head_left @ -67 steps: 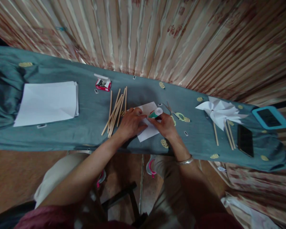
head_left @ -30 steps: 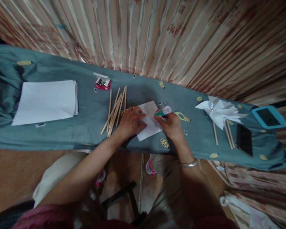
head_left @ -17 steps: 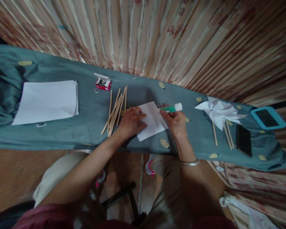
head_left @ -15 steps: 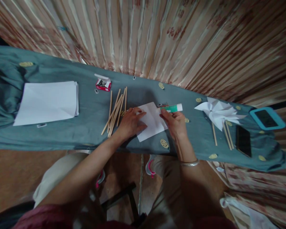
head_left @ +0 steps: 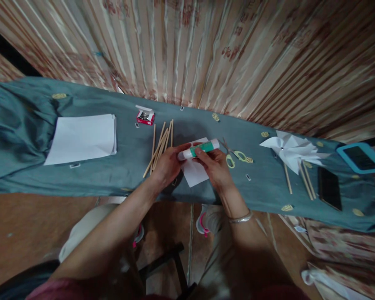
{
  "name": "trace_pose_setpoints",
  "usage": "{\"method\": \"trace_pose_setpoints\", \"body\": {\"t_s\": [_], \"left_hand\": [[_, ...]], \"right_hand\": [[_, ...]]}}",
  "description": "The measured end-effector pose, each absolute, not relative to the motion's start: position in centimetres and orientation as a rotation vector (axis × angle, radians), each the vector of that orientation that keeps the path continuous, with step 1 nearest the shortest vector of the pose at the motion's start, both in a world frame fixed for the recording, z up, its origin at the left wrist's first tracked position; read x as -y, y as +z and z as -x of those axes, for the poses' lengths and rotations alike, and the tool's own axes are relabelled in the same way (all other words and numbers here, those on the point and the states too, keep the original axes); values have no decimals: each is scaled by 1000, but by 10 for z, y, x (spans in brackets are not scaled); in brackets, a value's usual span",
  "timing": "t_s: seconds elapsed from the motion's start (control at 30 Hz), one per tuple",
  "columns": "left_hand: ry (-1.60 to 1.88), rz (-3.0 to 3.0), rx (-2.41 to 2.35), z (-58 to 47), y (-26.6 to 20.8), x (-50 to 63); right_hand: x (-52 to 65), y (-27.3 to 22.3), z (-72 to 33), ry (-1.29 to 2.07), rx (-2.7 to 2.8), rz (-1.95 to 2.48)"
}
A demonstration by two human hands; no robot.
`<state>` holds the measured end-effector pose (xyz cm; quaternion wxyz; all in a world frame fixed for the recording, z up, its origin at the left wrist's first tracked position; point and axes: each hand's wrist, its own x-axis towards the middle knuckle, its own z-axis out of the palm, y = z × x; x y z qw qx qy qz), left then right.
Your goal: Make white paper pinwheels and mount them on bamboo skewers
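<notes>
A green and white glue stick point(head_left: 208, 146) is held level above a white sheet of paper point(head_left: 194, 175). My right hand point(head_left: 218, 167) is closed around its green body, thumb on top. At its left end, the fingers of my left hand point(head_left: 168, 166) close on the pale cap. Part of the paper is hidden under both hands and the glue stick. Just left of my left hand lie several thin wooden sticks point(head_left: 158, 152). Scissors point(head_left: 234, 155) with yellow-green handles rest to the right of my right hand.
A stack of white paper point(head_left: 81, 139) lies at left. Behind the sticks stands an open red box point(head_left: 145, 116) of small metal pieces. White paper pinwheels point(head_left: 289, 149) on sticks, a dark phone point(head_left: 329, 188) and a blue-framed tablet point(head_left: 362, 158) are at right. A curtain point(head_left: 187, 54) hangs behind.
My right hand has brought the glue stick left over the paper. My left hand has lifted off the paper and now grips the cap end. The scissors have come into view.
</notes>
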<state>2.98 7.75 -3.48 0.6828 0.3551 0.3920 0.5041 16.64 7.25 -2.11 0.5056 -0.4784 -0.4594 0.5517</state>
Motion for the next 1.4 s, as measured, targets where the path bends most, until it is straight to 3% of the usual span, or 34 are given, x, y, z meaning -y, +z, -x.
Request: {"method": "trace_pose_setpoints", "body": {"t_s": [0.43,1.03,1.2,1.4], "left_hand": [[1113,-748,-901,-11,-36,-71],[1301,-809,-1030,5,-34,-54],[1243,-884,-1004,21,-23,-48],[1356,-1073,-1342,69,-30,-55]], "right_hand": [[-72,-25,-150,1155,1351,1193],[-65,-41,-100,1341,1016,1147],[-64,-33,-110,1348,1222,1144],[-56,-22,-179,928,1675,1392]]}}
